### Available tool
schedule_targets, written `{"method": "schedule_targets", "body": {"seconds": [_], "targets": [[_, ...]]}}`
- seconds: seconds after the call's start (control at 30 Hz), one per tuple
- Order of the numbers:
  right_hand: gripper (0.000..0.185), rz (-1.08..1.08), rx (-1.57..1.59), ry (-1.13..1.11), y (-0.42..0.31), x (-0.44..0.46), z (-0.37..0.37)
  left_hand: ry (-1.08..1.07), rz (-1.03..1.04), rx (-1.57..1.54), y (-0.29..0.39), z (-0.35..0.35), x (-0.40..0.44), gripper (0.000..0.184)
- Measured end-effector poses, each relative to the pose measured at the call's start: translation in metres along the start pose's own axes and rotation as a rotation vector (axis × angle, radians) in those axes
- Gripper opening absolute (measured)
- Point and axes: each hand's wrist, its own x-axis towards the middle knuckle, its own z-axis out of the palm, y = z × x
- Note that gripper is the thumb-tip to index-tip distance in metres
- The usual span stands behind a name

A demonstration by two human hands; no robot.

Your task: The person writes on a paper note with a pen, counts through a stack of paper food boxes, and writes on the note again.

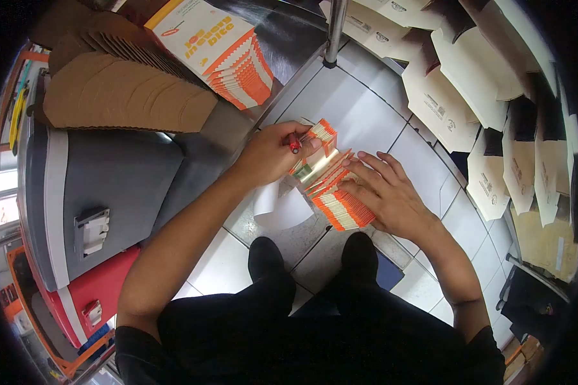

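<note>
A stack of orange-and-white folded cartons (345, 208) is held above the tiled floor, fanned apart near its upper end. My left hand (273, 154) is closed round the far end of the stack, with a red pen (294, 142) also in its grip. Spread over the near part of the stack, my right hand (388, 192) rests its fingers on the carton edges. Between the parted cartons shows a shiny gap with something small and green. A curled white paper (281, 206) hangs just below my left hand.
Brown cardboard pieces (122, 96) and another carton stack (218, 45) lie on the metal surface at upper left. Grey (122, 186) and red (106, 289) boxes stand at left. White open boxes (440, 102) fill the upper right. A metal pole (335, 32) stands at the top.
</note>
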Motion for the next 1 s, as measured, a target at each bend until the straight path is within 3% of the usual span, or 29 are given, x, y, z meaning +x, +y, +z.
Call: {"method": "schedule_targets", "body": {"seconds": [1.0], "targets": [[0.057,-0.036,-0.011,-0.002,0.002,0.002,-0.001,-0.015,0.037,-0.001,-0.012,-0.001,0.004,0.039]]}}
